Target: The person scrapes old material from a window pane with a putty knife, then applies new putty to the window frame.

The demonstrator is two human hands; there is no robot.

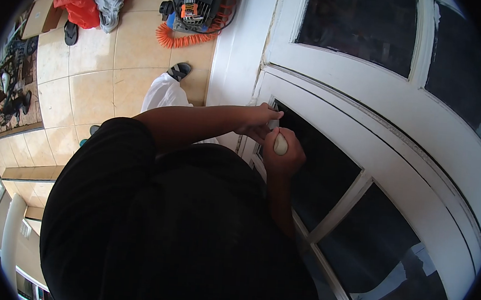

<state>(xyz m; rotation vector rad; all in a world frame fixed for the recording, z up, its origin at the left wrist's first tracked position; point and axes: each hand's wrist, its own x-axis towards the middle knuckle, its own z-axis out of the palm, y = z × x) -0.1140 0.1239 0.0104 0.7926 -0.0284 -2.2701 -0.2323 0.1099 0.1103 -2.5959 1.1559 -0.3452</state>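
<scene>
1. Two hands meet at the upper left corner of the dark glass pane point(312, 166), where it sits in the white door frame point(366, 111).
2. The right hand point(284, 153) is closed in a fist around a pale, rounded tool handle point(280, 144); the butt of the handle faces the camera, so its long axis runs away from the viewer towards the pane corner.
3. The left hand point(259, 120) lies just to the left of and above the right, touching it, fingers curled and pinching a small light-coloured piece point(274, 123) against the frame; what the piece is, I cannot tell.
4. Both hands are equally close to the corner; the tool tip itself is hidden behind the fist.
5. Far left, on the tiled floor point(94, 84), an orange coiled hose point(181, 37) lies well apart.
</scene>
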